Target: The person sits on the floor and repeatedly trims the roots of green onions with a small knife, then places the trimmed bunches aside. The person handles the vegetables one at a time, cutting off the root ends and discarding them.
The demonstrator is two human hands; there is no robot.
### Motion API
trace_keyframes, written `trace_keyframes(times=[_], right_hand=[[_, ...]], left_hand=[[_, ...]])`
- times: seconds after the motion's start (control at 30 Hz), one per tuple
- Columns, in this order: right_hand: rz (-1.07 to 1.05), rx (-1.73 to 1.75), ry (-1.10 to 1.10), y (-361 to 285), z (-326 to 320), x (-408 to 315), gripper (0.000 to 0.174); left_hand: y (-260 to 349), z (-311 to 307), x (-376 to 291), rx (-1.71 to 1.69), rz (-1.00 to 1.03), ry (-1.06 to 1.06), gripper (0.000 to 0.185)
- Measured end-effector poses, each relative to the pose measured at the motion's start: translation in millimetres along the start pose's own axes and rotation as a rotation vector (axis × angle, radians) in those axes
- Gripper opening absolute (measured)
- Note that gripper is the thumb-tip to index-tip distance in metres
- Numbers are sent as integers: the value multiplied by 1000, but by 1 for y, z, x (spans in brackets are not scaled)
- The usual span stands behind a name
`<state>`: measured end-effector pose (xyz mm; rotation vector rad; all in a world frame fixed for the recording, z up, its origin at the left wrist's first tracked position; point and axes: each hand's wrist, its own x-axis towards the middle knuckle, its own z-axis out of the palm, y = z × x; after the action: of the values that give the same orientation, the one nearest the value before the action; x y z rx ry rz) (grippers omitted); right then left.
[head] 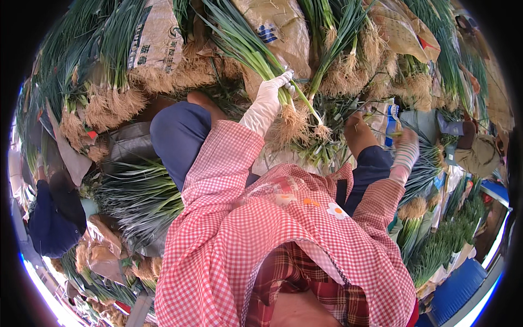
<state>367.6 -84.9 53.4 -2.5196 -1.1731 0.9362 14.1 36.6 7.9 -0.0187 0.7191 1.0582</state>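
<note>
My left hand, in a white glove, is closed around the stems of a bunch of green onions. Their leaves fan up and to the left, and their pale, shaggy roots hang below the hand. One stalk splays out to the right of the others. Off to the right, beside my knee, is my right hand in a striped glove. It is blurred; a small greenish-yellow scrap shows at its fingers, and whether they grip it is unclear.
Rooted onion bundles and printed woven sacks line the far side. Loose trimmed leaves litter the ground between my legs. More onions lie at left. A person sits at far left, another at far right.
</note>
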Motion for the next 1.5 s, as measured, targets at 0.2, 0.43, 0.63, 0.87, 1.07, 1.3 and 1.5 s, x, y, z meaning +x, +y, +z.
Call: trace_keyframes(times=[0.2,0.43,0.63,0.87,1.07,1.3,1.5], right_hand=[[-219,477,-484,-110,57,-74,58],[-61,899,-661,-143,138,-65,36],[-90,419,-1189,-96,117,-42,34],[11,363,-386,-75,92,7,26],[18,1209,-1045,-199,134,-21,42],[-2,1361,-893,-215,155,-48,18],[-187,894,-304,-214,147,-70,16]], left_hand=[[-8,-2,-6,138,31,4,16],[-28,-4,-58,311,70,54,26],[-23,-16,-69,135,-134,-24,22],[-11,5,-79,40,-63,-134,37],[-26,-8,-95,-25,-115,-250,39],[-23,-35,-82,-138,-125,-182,22],[-32,-45,-59,211,3,5,41]])
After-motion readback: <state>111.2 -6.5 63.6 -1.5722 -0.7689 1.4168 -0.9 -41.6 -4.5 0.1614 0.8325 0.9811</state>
